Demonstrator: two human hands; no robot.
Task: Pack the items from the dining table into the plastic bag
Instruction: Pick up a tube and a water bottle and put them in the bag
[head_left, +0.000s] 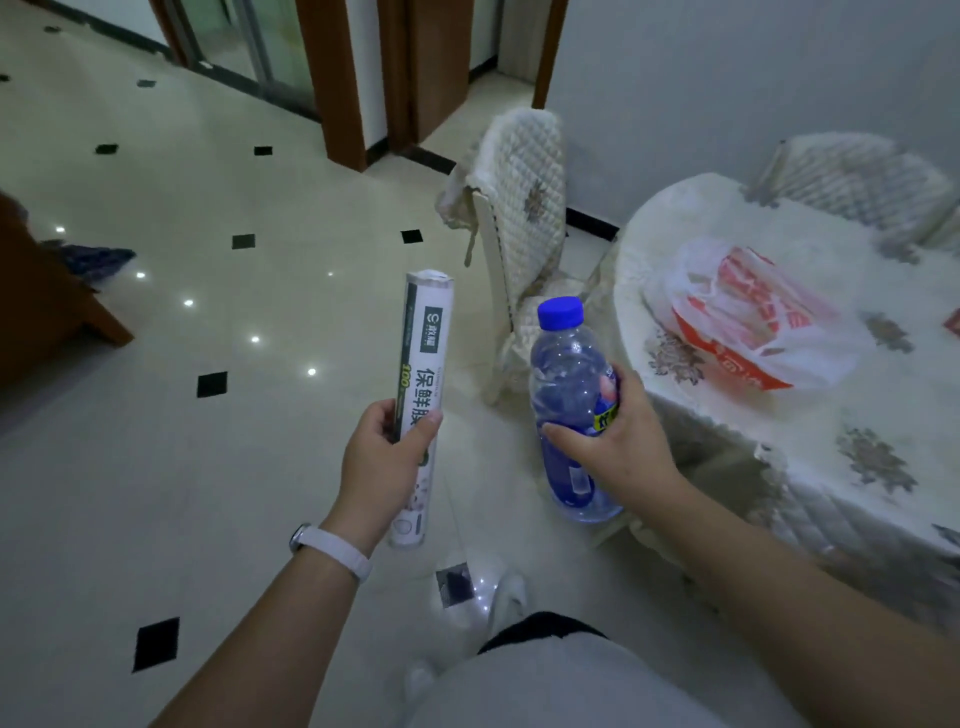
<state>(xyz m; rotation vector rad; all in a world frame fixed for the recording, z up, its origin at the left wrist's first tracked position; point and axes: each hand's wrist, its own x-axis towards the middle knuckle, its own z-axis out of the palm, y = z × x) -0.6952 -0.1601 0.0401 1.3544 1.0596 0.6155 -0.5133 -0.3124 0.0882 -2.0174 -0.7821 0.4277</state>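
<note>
Left hand: gripped one cling-film roll low down, upright, over the floor.
Cling-film roll: light, stiff tube; likely easy held mid-length.
Water bottle: one, blue-capped; probably heavier, slick, squashy; take at the waist.
Right hand: wrapped round that bottle.
Plastic bag: one, limp, flat on the dining table.

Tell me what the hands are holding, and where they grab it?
The left hand grips the cling film roll around its lower half. The right hand grips the water bottle around its middle, at the label.
</note>
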